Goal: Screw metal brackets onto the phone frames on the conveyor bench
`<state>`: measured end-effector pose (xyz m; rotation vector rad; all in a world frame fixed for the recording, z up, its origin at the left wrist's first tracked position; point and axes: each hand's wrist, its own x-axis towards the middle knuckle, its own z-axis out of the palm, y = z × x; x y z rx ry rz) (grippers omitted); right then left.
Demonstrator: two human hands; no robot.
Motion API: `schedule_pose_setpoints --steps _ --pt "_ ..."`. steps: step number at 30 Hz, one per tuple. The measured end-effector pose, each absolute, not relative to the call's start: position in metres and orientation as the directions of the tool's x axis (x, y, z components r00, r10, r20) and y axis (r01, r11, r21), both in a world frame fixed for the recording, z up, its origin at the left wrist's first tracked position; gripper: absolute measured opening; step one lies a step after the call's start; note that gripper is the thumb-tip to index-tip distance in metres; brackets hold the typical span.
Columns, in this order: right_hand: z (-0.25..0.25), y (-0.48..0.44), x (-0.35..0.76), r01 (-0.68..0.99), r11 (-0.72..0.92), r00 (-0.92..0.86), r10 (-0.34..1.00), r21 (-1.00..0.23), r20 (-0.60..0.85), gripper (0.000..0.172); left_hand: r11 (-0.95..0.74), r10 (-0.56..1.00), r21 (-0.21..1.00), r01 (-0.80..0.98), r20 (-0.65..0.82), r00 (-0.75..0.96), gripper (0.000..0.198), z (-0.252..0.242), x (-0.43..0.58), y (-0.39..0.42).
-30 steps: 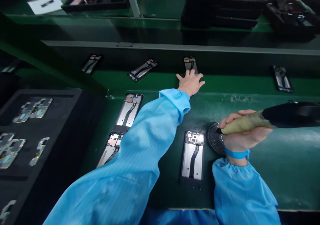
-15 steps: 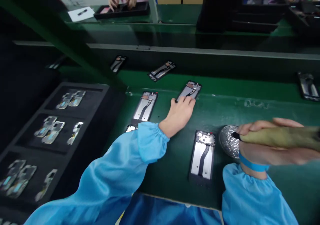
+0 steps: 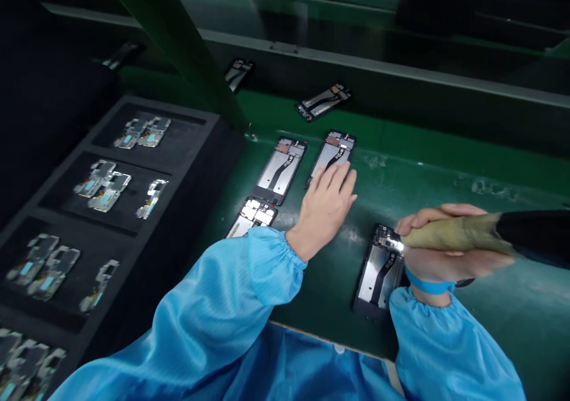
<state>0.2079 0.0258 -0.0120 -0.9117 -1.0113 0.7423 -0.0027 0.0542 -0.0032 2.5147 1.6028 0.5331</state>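
My left hand [image 3: 327, 208] lies with outstretched fingers on the lower part of an opened phone [image 3: 333, 148], its silver back plate and dark ribbon cable showing. My right hand [image 3: 427, 258] is wrapped around an electric screwdriver [image 3: 458, 234] with a tan-taped grip and black rear end. The screwdriver's front end is over the top of another opened phone [image 3: 378, 273] on the bench; its tip is hard to make out. Left of my left hand lie a third opened phone [image 3: 280, 169] and, partly under my sleeve, a further one [image 3: 253, 215].
Two opened phones [image 3: 324, 101] [image 3: 239, 74] lie near the back ledge. At left, a black compartment tray [image 3: 178, 136] holds several circuit boards [image 3: 109, 190]. A green post [image 3: 178, 50] rises behind the tray. The green bench [image 3: 490, 330] extends to the right.
The phone under my left hand has shifted left, closer to its neighbour. My right hand moved the screwdriver from the round metal dish to the near phone. The view tilted down.
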Motion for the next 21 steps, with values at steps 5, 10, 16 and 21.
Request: schedule_pose_setpoints --steps 5,10,16,21 --pt "-0.014 0.029 0.202 -0.070 0.497 0.357 0.822 -0.865 0.443 0.069 -0.598 0.800 0.429 0.676 0.267 0.538 0.038 -0.004 0.011 0.039" --pt "-0.013 0.028 0.186 -0.055 0.532 0.393 0.789 -0.845 0.472 0.066 -0.627 0.690 0.623 0.467 0.168 0.704 0.041 -0.005 0.018 0.030" --pt "0.010 0.034 0.222 0.100 0.610 0.645 0.562 -0.786 0.518 0.070 -0.621 0.694 0.618 0.482 0.148 0.704 0.052 -0.010 0.023 0.027" --pt "0.014 0.037 0.269 0.134 0.488 0.714 0.556 -0.863 0.425 0.072 -0.645 0.715 0.544 0.536 0.183 0.674 0.035 -0.015 0.025 0.027"
